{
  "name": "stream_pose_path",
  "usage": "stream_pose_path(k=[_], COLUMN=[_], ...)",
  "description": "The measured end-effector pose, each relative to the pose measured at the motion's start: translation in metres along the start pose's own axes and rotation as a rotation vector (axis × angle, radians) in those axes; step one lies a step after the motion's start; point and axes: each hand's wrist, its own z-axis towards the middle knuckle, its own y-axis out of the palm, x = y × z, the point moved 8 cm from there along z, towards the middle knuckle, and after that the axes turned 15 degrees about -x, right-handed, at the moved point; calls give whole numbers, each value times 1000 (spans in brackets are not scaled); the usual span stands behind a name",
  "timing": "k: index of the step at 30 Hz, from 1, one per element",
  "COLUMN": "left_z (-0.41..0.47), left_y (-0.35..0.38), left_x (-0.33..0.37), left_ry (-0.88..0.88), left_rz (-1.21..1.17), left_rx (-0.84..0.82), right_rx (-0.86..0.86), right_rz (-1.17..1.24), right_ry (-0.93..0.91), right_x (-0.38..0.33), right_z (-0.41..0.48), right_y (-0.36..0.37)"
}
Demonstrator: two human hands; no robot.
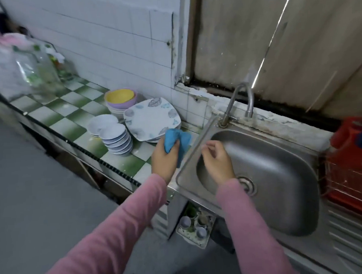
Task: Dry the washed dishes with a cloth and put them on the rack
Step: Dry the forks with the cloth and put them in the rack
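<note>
My left hand (164,157) grips a bunched blue cloth (176,141) just above the tiled counter, beside the sink's left rim. My right hand (216,160) hovers over the steel sink (283,194) with loosely curled fingers and holds nothing. Washed dishes stand on the counter to the left: a stack of square leaf-patterned plates (152,119), two stacks of small white bowls (115,138), and a pile of bowls with a yellow one on top (120,98). A red dish rack (353,169) sits on the drainboard at the right edge.
The tap (240,100) arches over the back of the sink. A glass jug and plastic bags (32,69) crowd the far left of the green-and-white checked counter (70,115). Small cups in a tray (196,228) stand on the floor below the sink.
</note>
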Motion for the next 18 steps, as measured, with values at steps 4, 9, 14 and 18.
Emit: stream_pose_path(k=[4, 9, 14, 18], left_z=[2, 14, 31, 49], left_y=[-78, -173, -245, -275], left_x=[-18, -43, -54, -64], left_ry=[-16, -68, -75, -93], left_rz=[68, 99, 101, 111], left_rx=[28, 84, 136, 148], right_rx=[-60, -142, -196, -230], right_rz=[0, 6, -5, -51], right_ry=[42, 86, 86, 83], right_x=[-7, -13, -24, -33], right_z=[22, 44, 76, 107], right_y=[88, 182, 238, 268])
